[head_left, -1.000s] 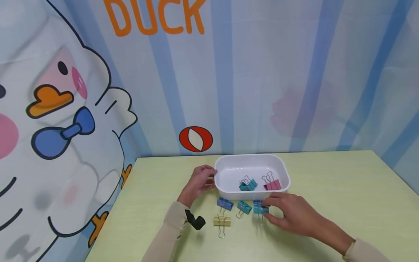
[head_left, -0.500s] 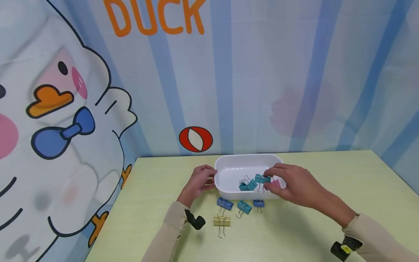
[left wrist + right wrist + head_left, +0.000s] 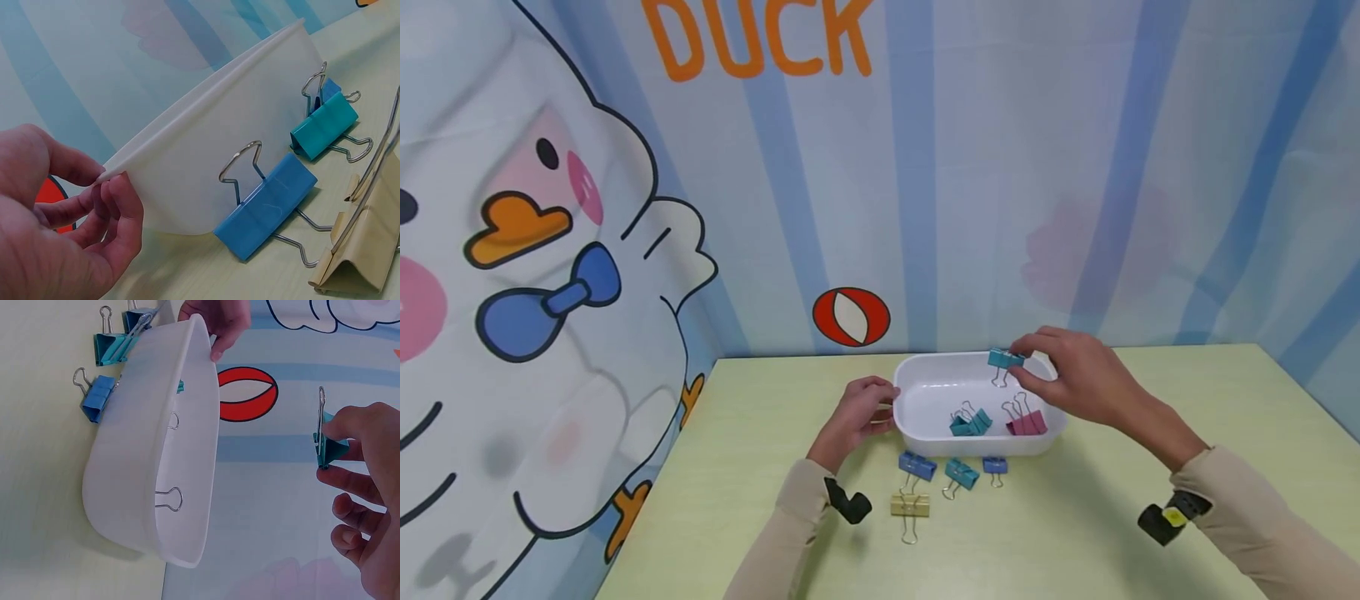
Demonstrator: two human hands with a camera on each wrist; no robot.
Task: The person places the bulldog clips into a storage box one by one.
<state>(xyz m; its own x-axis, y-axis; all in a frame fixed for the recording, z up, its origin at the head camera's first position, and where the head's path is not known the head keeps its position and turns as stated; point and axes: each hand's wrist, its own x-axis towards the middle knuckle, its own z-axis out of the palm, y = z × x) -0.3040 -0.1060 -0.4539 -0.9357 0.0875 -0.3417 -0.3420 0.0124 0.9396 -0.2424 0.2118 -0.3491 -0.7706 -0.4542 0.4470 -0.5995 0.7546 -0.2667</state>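
My right hand [image 3: 1078,375] pinches a teal binder clip [image 3: 1003,359] between thumb and fingers, above the back right part of a white plastic tray [image 3: 977,448]. In the right wrist view this teal clip [image 3: 332,449] stands apart from the tray's rim, its wire handle pointing up. My left hand [image 3: 859,415] pinches the tray's left end, with thumb and fingertips at the rim [image 3: 115,167] in the left wrist view. Inside the tray lie teal binder clips [image 3: 972,423] in the middle and a pink binder clip [image 3: 1027,423] to the right.
In front of the tray lie a blue binder clip [image 3: 917,466], a teal one [image 3: 962,473], a smaller blue one [image 3: 995,466] and, nearer, a gold one [image 3: 910,505]. A printed cloth backdrop [image 3: 970,208] rises behind the pale table [image 3: 1187,433].
My right hand has lifted the teal binder clip from in front of the tray, up and over it towards the back rim. My left hand stays at the tray's left end.
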